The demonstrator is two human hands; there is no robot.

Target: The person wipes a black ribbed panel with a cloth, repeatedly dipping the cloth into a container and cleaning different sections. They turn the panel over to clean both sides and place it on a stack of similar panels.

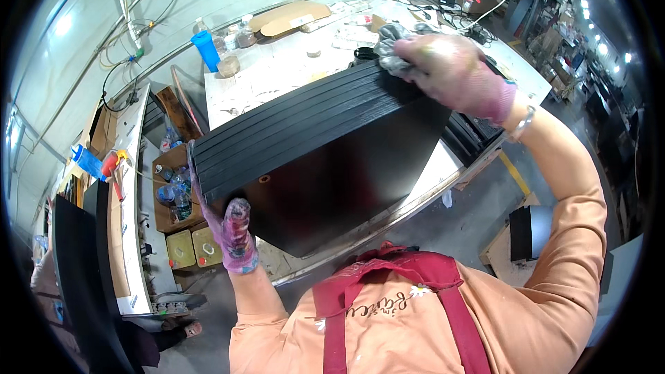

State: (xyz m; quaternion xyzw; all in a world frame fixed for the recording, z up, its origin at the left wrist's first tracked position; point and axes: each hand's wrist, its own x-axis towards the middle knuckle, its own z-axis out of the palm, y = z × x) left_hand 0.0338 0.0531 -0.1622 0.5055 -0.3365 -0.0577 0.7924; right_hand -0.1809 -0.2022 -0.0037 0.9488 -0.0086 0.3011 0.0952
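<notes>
A stack of several black boards (346, 173) stands tilted across the white worktable (267, 77), long edges facing up. My left hand (239, 239), in a stained pink glove, clasps the stack's left end, its thumb on the broad near face and its fingers mostly hidden round the end. At the far right end of the upper edges, my right hand (450, 73), gloved likewise, grips a crumpled grey rag (393, 48). The rag meets the boards at that corner. A small round hole (264, 179) shows in the near face.
More black boards (465, 137) lie on the table at right. Behind are a blue cup (206, 50), small jars (246, 36) and cut cardboard (291, 17). To the left stand a carton of bottles (161, 218) and a bench (142, 303) bearing a blue-and-red spray gun (109, 164); another person's foot (192, 330) shows below.
</notes>
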